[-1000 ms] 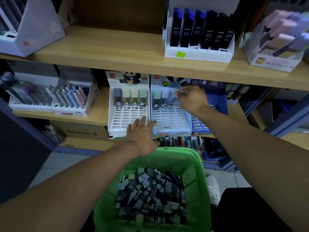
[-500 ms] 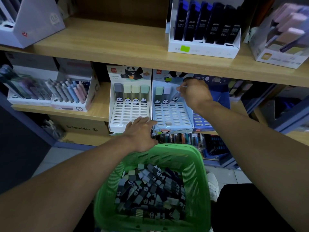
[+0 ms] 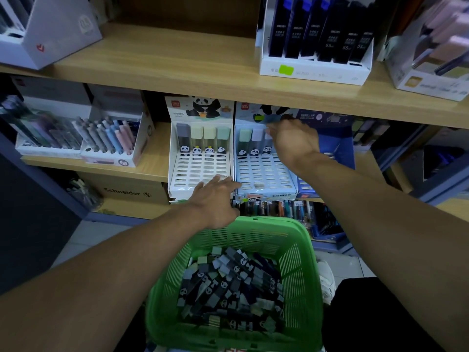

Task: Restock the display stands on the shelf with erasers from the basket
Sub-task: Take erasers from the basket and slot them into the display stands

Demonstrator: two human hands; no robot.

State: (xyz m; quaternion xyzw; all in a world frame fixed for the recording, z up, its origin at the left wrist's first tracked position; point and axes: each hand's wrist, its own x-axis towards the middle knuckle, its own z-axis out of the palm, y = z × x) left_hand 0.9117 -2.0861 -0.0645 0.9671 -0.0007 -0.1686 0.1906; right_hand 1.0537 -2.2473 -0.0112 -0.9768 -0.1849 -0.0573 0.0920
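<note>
Right hand [image 3: 291, 141], seen from the head camera, reaches up to the back row of the blue display stand [image 3: 265, 174] on the middle shelf [image 3: 152, 171]. Its fingers are curled and pinch a dark eraser [image 3: 270, 119], whose long axis lies roughly level, pointing left across the stand's panda header, not yet turned upright like the 3 erasers standing in that row. The open slot is, by my judgement, the 4th one, directly below the hand and hidden by it, so the eraser must be tipped on end and lowered straight down beside its neighbours.

Left hand [image 3: 215, 196] lies flat with straight fingers on the front lip where the white display stand [image 3: 200, 171] meets the blue one, holding nothing and seemingly steadying them. The white stand's back row carries 4 upright erasers; every lower row of both stands shows bare slots.

Lower in the same view, the green basket [image 3: 302, 275] sits just under the shelf edge, between the 2 forearms, with a loose heap of erasers lying at all angles. The left hand is the nearer one to that heap, just above the basket's far rim, while the right is well above it. Restocking looks barely begun.
</note>
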